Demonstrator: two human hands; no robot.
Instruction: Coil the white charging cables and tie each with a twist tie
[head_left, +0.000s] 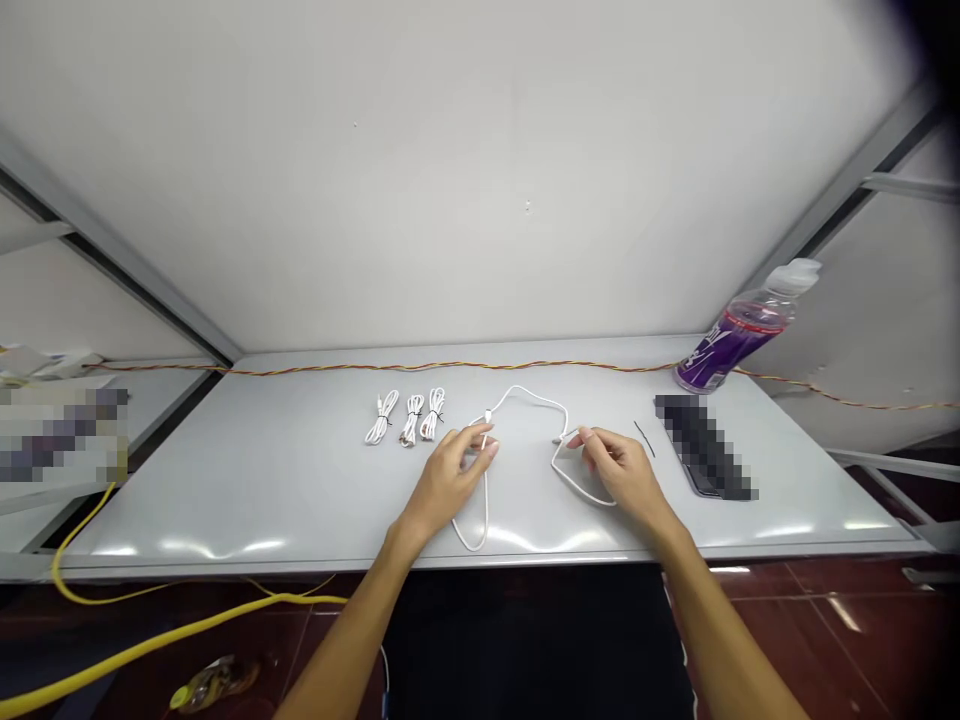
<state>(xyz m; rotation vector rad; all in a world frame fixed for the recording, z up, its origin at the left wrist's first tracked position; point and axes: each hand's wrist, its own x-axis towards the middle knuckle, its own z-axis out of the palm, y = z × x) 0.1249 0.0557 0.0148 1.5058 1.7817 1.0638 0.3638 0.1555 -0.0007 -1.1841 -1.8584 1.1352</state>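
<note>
Cable (525,392) pinched near its plug by the left hand (448,482), fingers nearly closed; far end lightly held in the curled right hand (621,468); slack loose, unkinked, looped on the table (225,500).

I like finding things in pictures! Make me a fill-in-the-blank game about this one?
1. The cable held by the left hand and the right hand is ____.
2. Beside it lie ____ tied bundles of white cable.
3. The thick cable on the floor is ____.

Missing words: white, three, yellow.
</note>
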